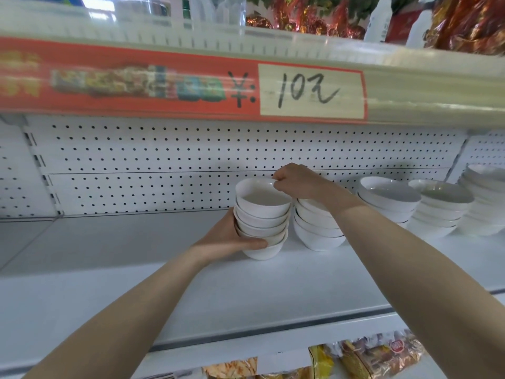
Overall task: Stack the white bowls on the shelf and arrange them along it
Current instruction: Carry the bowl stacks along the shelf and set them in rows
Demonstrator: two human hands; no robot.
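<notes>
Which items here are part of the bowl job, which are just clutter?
In play: held bowl stack, left hand, right hand, neighbouring bowl stacks, shelf.
Clutter: price sign, snack packets below, foil decorations above.

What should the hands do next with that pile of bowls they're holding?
Probably let go of the held stack. It already seems to sit on the shelf beside the next stack, with the left hand gripping its base and the right hand pinching the top rim.
</notes>
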